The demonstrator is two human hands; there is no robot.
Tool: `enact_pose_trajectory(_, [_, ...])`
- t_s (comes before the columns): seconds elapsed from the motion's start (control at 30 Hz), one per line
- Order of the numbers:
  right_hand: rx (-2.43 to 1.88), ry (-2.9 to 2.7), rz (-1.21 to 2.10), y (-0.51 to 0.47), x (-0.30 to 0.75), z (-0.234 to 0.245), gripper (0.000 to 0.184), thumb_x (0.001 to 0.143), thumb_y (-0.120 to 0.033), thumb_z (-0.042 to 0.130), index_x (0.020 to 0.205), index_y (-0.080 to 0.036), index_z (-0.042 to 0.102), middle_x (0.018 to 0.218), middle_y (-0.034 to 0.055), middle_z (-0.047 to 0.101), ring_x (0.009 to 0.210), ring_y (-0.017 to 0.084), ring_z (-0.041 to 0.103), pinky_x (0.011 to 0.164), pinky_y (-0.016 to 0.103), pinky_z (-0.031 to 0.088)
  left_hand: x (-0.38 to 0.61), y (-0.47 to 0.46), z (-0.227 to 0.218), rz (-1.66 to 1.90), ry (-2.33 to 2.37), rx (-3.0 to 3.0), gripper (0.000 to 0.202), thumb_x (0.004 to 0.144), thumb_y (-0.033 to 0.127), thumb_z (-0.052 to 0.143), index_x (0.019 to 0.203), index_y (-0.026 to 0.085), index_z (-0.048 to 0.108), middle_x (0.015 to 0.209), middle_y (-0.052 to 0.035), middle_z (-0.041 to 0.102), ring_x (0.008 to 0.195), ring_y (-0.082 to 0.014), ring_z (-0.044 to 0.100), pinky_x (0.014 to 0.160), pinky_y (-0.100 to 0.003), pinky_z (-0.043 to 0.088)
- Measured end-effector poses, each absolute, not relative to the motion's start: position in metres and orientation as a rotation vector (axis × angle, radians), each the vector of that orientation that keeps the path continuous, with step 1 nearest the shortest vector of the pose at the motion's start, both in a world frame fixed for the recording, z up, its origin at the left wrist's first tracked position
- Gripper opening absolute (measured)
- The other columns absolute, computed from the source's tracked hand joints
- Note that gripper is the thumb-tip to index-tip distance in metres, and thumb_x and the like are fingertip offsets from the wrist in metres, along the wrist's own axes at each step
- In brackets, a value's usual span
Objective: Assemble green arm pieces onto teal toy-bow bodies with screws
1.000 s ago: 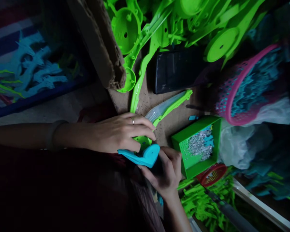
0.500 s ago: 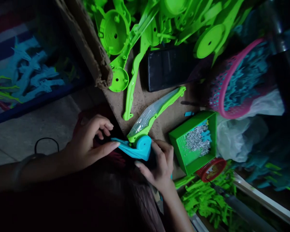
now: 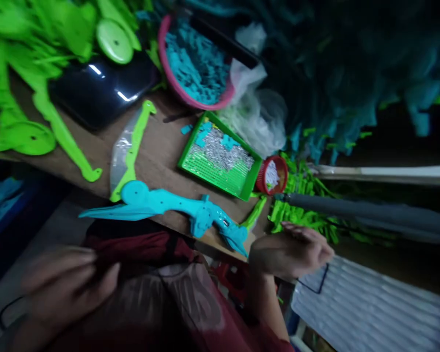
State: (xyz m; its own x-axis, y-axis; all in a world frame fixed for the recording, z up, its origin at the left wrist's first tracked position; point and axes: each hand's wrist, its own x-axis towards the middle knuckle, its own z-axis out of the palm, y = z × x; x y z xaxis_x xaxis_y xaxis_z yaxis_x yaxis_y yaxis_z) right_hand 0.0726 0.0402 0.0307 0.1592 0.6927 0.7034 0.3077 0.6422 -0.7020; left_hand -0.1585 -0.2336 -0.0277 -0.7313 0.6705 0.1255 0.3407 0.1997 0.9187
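The blue toy (image 3: pixel 179 204) lies on the near edge of the table (image 3: pixel 159 154), its pointed end at nine o'clock appearing to project past that edge and a smaller point at the other end towards four o'clock. From where I stand, twelve being straight ahead of the person, its round end overlaps the foot of a green strip (image 3: pixel 136 139) with a clear blade; whether it rests upon it I cannot determine. The tray (image 3: pixel 238 188) of silvery bits (image 3: pixel 223 155) stands near, at two o'clock, apart from the toy. Left hand (image 3: pixel 64 286), at eight o'clock: blurred, thumb apart from the fingers, nothing seen in the grasp, clear of the toy. Right hand (image 3: pixel 289 252), between three and four o'clock: turned away and near the green heap (image 3: pixel 297 217); whether its fingers are closed together I cannot tell. Assessment of handling: the toy is judged light, stiff moulded plastic, with a gloss that may prove a little slippery. The tapering tip and the narrow neck are considered the weaker parts, liable to flex or snap. Recommended hold: the thick block at three o'clock, with a second grip on the round end; lifting by the overhanging point alone is not advised, as the length would probably swing.
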Motion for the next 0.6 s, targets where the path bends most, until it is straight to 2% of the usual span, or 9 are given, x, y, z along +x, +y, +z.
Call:
enact_pose_trajectory(0.03, [-1.039, -1.321, 0.413, 0.053, 0.093, 0.033, 0.010, 0.081, -0.028, 0.049, 0.073, -0.023, 0.046, 0.067, -0.0054, 0.040, 0.055, 0.011, 0.046, 0.054, 0.026, 0.045, -0.154, -0.220, -0.024, 1.528, 2.024, 1.260, 0.023, 0.069, 0.020, 0.085, 0.083, 0.029, 0.070, 0.075, 0.0073, 0.070, 0.066, -0.0128, 0.066, 0.072, -0.028, 0.059])
enact_pose_trajectory(0.07, [-1.144, -1.240, 0.508, 0.066, 0.110, 0.036, 0.010, 0.079, -0.028, 0.051, 0.072, -0.023, 0.045, 0.066, -0.0062, 0.039, 0.056, 0.010, 0.046, 0.055, 0.025, 0.046, -0.147, -0.202, -0.020, 1.444, 1.802, 1.731, 0.022, 0.079, 0.017, 0.076, 0.096, 0.029, 0.071, 0.090, 0.0048, 0.074, 0.080, -0.0145, 0.071, 0.082, -0.030, 0.059])
enact_pose_trajectory(0.1, [-1.200, -1.192, 0.574, 0.079, 0.123, 0.037, 0.010, 0.079, -0.029, 0.051, 0.073, -0.023, 0.045, 0.068, -0.0062, 0.041, 0.059, 0.010, 0.049, 0.058, 0.025, 0.048, -0.136, -0.181, -0.017, 1.297, 1.684, 2.074, 0.027, 0.086, 0.015, 0.069, 0.112, 0.023, 0.069, 0.109, -0.0022, 0.074, 0.101, -0.0199, 0.070, 0.093, -0.035, 0.056])
enact_pose_trajectory(0.17, [-1.203, -1.162, 0.693, 0.103, 0.137, 0.039, 0.012, 0.079, -0.035, 0.052, 0.079, -0.024, 0.051, 0.075, -0.0040, 0.051, 0.072, 0.013, 0.058, 0.065, 0.028, 0.053, -0.112, -0.139, -0.014, 1.013, 1.612, 2.441, 0.036, 0.094, 0.012, 0.054, 0.129, 0.011, 0.061, 0.137, -0.0130, 0.062, 0.127, -0.0270, 0.058, 0.104, -0.040, 0.052])
enact_pose_trajectory(0.27, [-1.046, -1.281, 0.955, 0.123, 0.132, 0.042, 0.031, 0.074, -0.043, 0.063, 0.101, -0.027, 0.062, 0.103, 0.0010, 0.064, 0.097, 0.018, 0.065, 0.080, 0.034, 0.057, -0.088, -0.103, -0.023, 0.911, 1.613, 2.661, 0.036, 0.097, 0.009, 0.043, 0.129, 0.002, 0.059, 0.140, -0.0180, 0.058, 0.132, -0.0298, 0.054, 0.107, -0.042, 0.050])
enact_pose_trajectory(0.37, [-0.840, -1.568, 1.103, 0.124, 0.112, 0.047, 0.059, 0.065, -0.040, 0.079, 0.121, -0.034, 0.061, 0.125, 0.0017, 0.062, 0.104, 0.021, 0.067, 0.091, 0.039, 0.057, -0.086, -0.098, -0.034, 0.968, 1.563, 2.773, 0.036, 0.097, 0.009, 0.043, 0.127, 0.000, 0.061, 0.134, -0.0189, 0.062, 0.128, -0.0293, 0.058, 0.108, -0.041, 0.049])
enact_pose_trajectory(0.47, [-0.717, -1.705, 1.066, 0.122, 0.081, 0.051, 0.066, 0.070, -0.034, 0.080, 0.131, -0.037, 0.056, 0.114, 0.0006, 0.065, 0.093, 0.019, 0.069, 0.084, 0.038, 0.059, -0.088, -0.100, -0.038, 0.973, 1.534, 2.769, 0.036, 0.097, 0.009, 0.044, 0.126, -0.001, 0.061, 0.135, -0.0201, 0.061, 0.128, -0.0295, 0.058, 0.110, -0.042, 0.048])
enact_pose_trajectory(0.53, [-0.669, -1.677, 1.039, 0.123, 0.057, 0.056, 0.062, 0.074, -0.029, 0.077, 0.131, -0.037, 0.056, 0.097, -0.0015, 0.065, 0.083, 0.016, 0.067, 0.080, 0.035, 0.059, -0.086, -0.100, -0.037, 0.942, 1.518, 2.751, 0.036, 0.097, 0.010, 0.045, 0.127, 0.000, 0.061, 0.136, -0.0196, 0.060, 0.129, -0.0292, 0.056, 0.111, -0.042, 0.047])
enact_pose_trajectory(0.6, [-0.631, -1.637, 1.071, 0.126, 0.034, 0.065, 0.057, 0.074, -0.029, 0.075, 0.128, -0.035, 0.057, 0.091, -0.0018, 0.065, 0.081, 0.017, 0.066, 0.081, 0.037, 0.058, -0.087, -0.101, -0.031, 0.874, 1.494, 2.703, 0.037, 0.096, 0.010, 0.046, 0.129, 0.001, 0.059, 0.140, -0.0186, 0.058, 0.133, -0.0293, 0.053, 0.112, -0.041, 0.047])
